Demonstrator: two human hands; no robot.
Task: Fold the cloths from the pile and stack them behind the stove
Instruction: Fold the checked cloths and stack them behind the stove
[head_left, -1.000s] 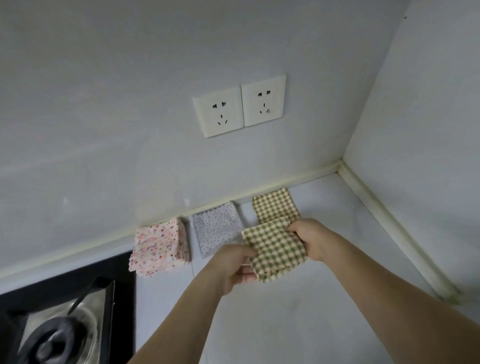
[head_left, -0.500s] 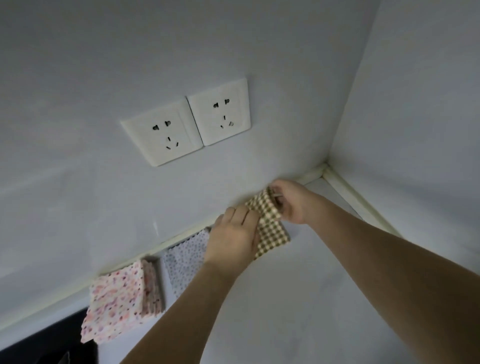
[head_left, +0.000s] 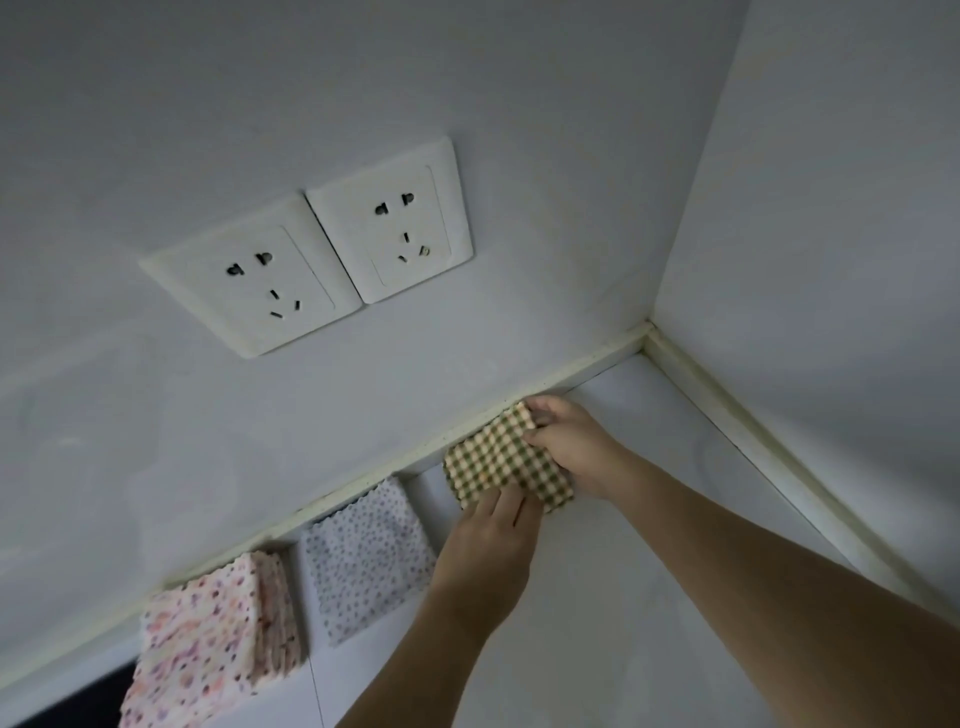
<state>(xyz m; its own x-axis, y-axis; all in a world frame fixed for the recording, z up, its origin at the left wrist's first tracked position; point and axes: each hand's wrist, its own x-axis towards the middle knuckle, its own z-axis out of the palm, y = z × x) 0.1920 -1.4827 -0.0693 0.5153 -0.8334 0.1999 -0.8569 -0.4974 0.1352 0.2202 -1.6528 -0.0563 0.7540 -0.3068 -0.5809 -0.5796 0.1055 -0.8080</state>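
A folded green-checked cloth (head_left: 498, 460) lies flat on the white counter against the back wall. My right hand (head_left: 569, 441) rests on its right edge, with the fingers curled around the far corner. At the cloth's near edge my left hand (head_left: 491, 545) presses down with straight fingers. To the left lie a folded grey dotted cloth (head_left: 366, 558) and a stack of pink floral cloths (head_left: 218, 642) along the same wall.
Two white wall sockets (head_left: 311, 249) sit on the back wall above the cloths. A side wall meets the counter at the right corner (head_left: 647, 332). A dark stove edge (head_left: 72, 712) shows at the bottom left.
The checked cloth, held above the counter a second ago, now lies flat by the wall. My left hand has slid back to its near edge. The camera has moved closer.
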